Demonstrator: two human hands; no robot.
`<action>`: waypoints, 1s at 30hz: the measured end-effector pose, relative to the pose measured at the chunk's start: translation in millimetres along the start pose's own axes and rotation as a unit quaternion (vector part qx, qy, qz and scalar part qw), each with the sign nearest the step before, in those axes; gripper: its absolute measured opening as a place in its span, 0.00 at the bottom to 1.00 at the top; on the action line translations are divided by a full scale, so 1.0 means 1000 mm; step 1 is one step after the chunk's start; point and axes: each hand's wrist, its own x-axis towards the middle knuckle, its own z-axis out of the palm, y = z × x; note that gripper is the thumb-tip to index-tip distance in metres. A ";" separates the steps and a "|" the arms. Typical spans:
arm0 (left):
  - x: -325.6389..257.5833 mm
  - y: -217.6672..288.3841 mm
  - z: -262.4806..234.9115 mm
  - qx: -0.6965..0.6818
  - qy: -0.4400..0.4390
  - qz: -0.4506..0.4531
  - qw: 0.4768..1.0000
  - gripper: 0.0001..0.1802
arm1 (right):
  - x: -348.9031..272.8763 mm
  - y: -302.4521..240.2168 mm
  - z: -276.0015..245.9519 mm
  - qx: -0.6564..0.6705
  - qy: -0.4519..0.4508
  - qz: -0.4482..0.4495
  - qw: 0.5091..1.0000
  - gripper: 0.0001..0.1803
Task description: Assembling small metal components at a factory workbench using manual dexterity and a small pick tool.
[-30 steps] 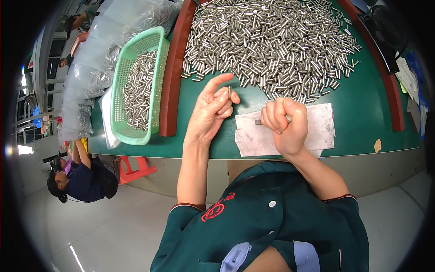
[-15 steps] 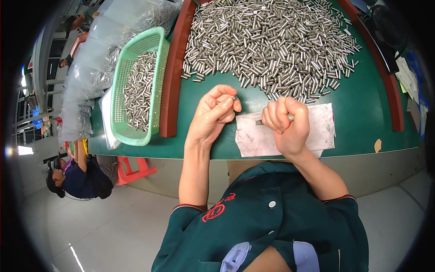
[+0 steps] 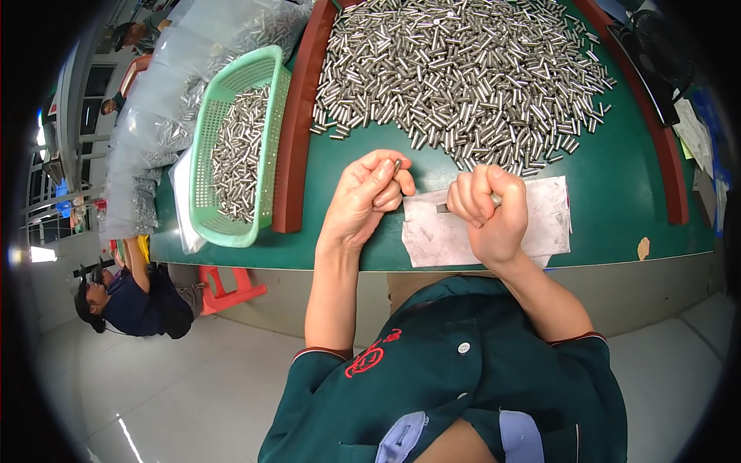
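Between the thumb and forefinger of my left hand [image 3: 363, 197] is a short metal pin [image 3: 397, 165], held tilted nearly upright. My right hand [image 3: 490, 212] is closed in a fist around a slim tool whose flat metal end [image 3: 442, 207] sticks out to the left; the rest is mostly hidden by the fingers. Under and beside that fist lies a stained whitish cloth [image 3: 428, 241]. Beyond both hands spreads a big heap of shiny metal pins [image 3: 471, 73] on the green tabletop [image 3: 617, 193].
Brown-red rails [image 3: 290, 170] border the work area left and right. A green plastic basket [image 3: 199, 185] with pins stands beyond the left rail, beside clear bags [image 3: 158, 100] of metal parts. A black fan [image 3: 660, 46] stands far right. Another person [image 3: 147, 301] sits left, near a red stool [image 3: 235, 289].
In my left fingers the pin has turned and now shows more of its length; the thumb and fingers have shifted slightly. My right hand stays in place around the tool.
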 end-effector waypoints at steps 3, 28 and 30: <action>-0.001 0.001 0.001 0.023 0.002 -0.003 1.000 0.10 | 0.000 0.000 -0.001 0.001 -0.001 0.000 1.000 0.20; -0.022 -0.022 0.038 0.628 0.114 0.151 0.755 0.04 | 0.005 -0.001 -0.005 0.019 0.003 -0.005 1.000 0.21; -0.023 -0.021 0.037 0.627 0.117 0.144 0.757 0.03 | 0.005 0.001 -0.005 0.057 0.001 -0.017 0.998 0.20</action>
